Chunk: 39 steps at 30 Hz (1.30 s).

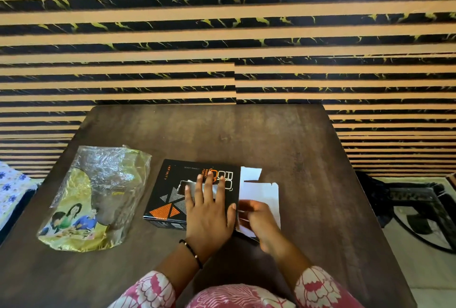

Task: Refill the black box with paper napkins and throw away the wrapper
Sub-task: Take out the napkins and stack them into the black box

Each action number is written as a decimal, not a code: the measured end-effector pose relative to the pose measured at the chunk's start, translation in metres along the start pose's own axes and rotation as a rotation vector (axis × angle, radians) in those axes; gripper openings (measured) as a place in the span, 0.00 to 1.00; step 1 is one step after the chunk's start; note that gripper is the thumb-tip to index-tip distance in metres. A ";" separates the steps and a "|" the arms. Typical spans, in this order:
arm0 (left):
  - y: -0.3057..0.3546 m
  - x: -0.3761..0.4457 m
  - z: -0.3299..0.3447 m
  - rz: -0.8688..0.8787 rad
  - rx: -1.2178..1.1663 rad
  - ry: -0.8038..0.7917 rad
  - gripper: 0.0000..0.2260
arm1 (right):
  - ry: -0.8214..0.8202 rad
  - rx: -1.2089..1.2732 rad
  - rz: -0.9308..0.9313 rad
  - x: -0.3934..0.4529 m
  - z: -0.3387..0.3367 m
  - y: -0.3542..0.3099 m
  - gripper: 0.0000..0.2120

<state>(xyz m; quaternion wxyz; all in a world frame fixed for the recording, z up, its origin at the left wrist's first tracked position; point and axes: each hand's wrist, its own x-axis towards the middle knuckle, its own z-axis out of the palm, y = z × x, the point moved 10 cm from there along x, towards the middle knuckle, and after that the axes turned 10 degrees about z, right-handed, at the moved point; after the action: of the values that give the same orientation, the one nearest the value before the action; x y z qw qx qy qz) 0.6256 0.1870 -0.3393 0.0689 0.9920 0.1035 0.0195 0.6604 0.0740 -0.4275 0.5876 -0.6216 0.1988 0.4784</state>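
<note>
The black box (172, 191) with orange triangles lies flat in the middle of the dark wooden table (246, 134). My left hand (209, 211) presses flat on its top, fingers straight and spread over the opening, where a bit of white napkin shows. At the box's right end its white flaps (261, 189) stand open. My right hand (259, 218) is at that end, fingers curled on the white flap or paper there; its fingertips are blurred. The clear and gold plastic wrapper (98, 196) lies crumpled on the table to the left of the box.
A striped black and tan wall rises right behind the table. A floral cloth (12, 184) lies at the far left edge. On the floor to the right stands a dark fan-like object (419, 209).
</note>
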 end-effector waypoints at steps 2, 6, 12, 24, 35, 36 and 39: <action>-0.003 -0.001 0.000 0.030 -0.006 -0.003 0.27 | -0.087 -0.102 -0.037 -0.006 0.020 0.000 0.13; -0.006 -0.002 0.001 0.090 -0.034 -0.004 0.27 | -0.140 -0.174 -0.067 -0.010 0.030 0.002 0.15; -0.027 -0.004 -0.018 0.135 -0.315 0.083 0.28 | 0.049 -0.109 -0.073 0.002 -0.006 0.008 0.17; 0.022 -0.013 -0.012 0.712 -0.064 -0.076 0.45 | 0.231 -0.173 -0.330 -0.019 0.005 0.015 0.16; 0.032 -0.002 -0.004 0.651 -0.104 0.015 0.31 | 0.564 -0.470 -0.581 -0.059 -0.034 -0.065 0.18; 0.033 -0.003 -0.004 0.646 -0.095 0.012 0.31 | 0.560 -0.534 -0.562 -0.054 -0.030 -0.072 0.21; 0.033 -0.002 -0.003 0.640 -0.026 0.010 0.30 | 0.514 -0.715 -0.529 -0.041 -0.013 -0.087 0.27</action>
<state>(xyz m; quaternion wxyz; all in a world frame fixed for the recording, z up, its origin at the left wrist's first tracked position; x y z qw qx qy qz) 0.6302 0.1551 -0.3318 0.0716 0.9732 -0.2136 0.0465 0.7166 0.0687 -0.3482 0.3715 -0.9101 -0.0033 0.1834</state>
